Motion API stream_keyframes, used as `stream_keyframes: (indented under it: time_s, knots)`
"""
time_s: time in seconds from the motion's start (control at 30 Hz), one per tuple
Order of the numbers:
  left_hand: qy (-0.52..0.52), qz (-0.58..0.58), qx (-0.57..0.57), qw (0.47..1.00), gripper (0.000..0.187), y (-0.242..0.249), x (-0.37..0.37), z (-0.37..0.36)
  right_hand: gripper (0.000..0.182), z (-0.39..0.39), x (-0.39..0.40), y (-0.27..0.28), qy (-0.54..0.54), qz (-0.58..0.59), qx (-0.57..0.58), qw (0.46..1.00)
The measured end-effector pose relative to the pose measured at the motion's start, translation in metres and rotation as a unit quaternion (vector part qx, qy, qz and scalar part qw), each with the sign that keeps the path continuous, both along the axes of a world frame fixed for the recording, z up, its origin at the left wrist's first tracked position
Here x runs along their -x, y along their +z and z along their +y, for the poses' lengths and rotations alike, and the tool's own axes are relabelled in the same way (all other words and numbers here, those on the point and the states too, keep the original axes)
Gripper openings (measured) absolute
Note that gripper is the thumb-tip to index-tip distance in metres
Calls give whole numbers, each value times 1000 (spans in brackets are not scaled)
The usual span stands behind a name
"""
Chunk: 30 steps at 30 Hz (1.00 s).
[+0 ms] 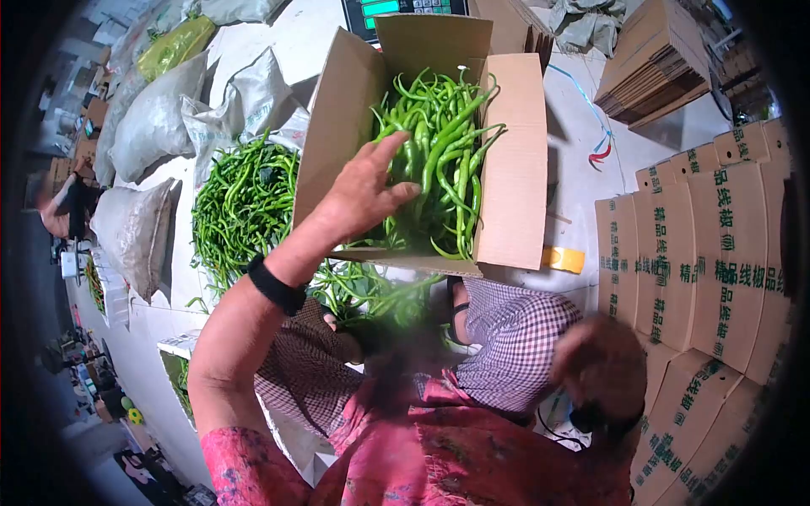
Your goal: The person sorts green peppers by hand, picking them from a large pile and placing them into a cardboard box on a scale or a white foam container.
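Note:
An open cardboard box (pixel 515 160) stands in front of me, filled with long green peppers (pixel 443 143). My left hand (pixel 359 198), with a black band on the wrist, reaches into the box and lies on the peppers at its left side, fingers spread. My right hand (pixel 601 364) is raised at the lower right, away from the box. It is blurred, and nothing can be made out in it. My checked trouser legs and pink top fill the bottom of the view.
A loose heap of green peppers (pixel 245 207) lies on the floor left of the box, with filled sacks (pixel 152 118) beyond it. Printed cartons (pixel 717 270) are stacked at the right, flat cardboard (pixel 654 63) at the top right. A person (pixel 59 211) crouches far left.

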State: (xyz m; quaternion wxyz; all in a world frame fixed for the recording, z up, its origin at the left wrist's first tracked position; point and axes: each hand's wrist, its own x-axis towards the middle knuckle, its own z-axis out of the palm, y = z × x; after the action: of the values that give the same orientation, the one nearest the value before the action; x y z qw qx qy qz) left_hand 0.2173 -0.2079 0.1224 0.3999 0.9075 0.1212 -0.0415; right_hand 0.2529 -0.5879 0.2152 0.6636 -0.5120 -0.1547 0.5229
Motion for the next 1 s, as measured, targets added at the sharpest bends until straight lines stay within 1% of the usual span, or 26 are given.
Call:
stream_keyframes:
  time_s: [0.03,0.07,0.1,0.13,0.17,0.23,0.27,0.3,0.37,0.4,0.43,0.47,0.5,0.53,0.6,0.63,0.67,0.7,0.73,0.77,0.8,0.83,0.87,0.9,0.97,1.0]
  knots:
    - [-9,-58,-43,997,71,-2,-2,-7,35,11,-8,1,1,-3,-1,1000]
    - [-73,-80,-129,986,70,-12,-1,-12,32,25,-14,3,-41,-51,44,997]
    - [-137,-101,-214,962,68,-21,2,-19,30,39,-24,5,-84,-99,89,988]
    - [-146,-49,-222,963,65,-9,4,-30,33,53,-40,6,-39,-110,127,985]
    - [-145,-49,-222,963,65,-4,2,-25,36,66,-58,7,6,-119,164,979]
    - [-165,81,-101,978,65,1,-1,-7,41,83,-82,-26,21,-147,133,980]
    - [-154,83,-209,962,69,-2,3,1,41,93,-91,-38,21,-149,132,980]
    - [-151,80,-210,963,69,-8,7,3,43,104,-98,-48,35,-165,144,975]
    - [-138,21,-221,965,76,-16,22,-2,46,123,-108,-67,50,-184,154,970]
    - [-142,44,-126,981,81,-15,26,-11,49,131,-111,-77,100,-204,180,957]
    - [-160,62,-117,978,81,-14,26,-18,52,140,-114,-85,151,-223,206,941]
    - [-164,78,-90,979,78,-5,21,-13,52,149,-115,-90,153,-225,208,940]
    - [-169,94,-62,979,75,1,14,-7,51,159,-113,-94,129,-210,218,944]
    - [-168,92,-58,980,75,-4,11,-4,50,168,-115,-95,105,-197,228,948]
    - [-109,33,-136,984,70,-13,5,2,43,190,-133,-86,146,-263,274,914]
    - [-107,32,-135,985,70,-15,5,-1,42,200,-140,-84,167,-283,298,896]
    - [-113,31,-112,987,69,-13,4,-11,42,210,-146,-96,173,-251,299,904]
    - [-118,31,-90,988,67,-11,3,-17,42,217,-144,-102,176,-254,300,902]
    - [-117,18,-35,992,64,-8,3,-18,41,224,-143,-106,156,-256,330,895]
    - [-116,14,-32,993,64,-13,1,-15,42,229,-141,-109,136,-259,361,886]
    - [-117,-17,49,992,63,-20,-2,-11,54,228,-135,-110,98,-330,361,867]
    - [-117,-48,130,983,61,-26,-4,-7,61,229,-134,-123,69,-463,335,818]
    - [-100,-58,180,977,56,-17,-2,-8,63,231,-132,-117,86,-447,349,819]
    - [-99,-58,183,976,56,-13,-2,-10,65,233,-129,-110,102,-429,362,821]
    - [-39,12,211,977,50,-10,-2,-14,65,239,-130,-107,92,-443,374,809]
    - [-11,0,151,988,47,-10,0,-14,65,241,-132,-107,79,-459,384,797]
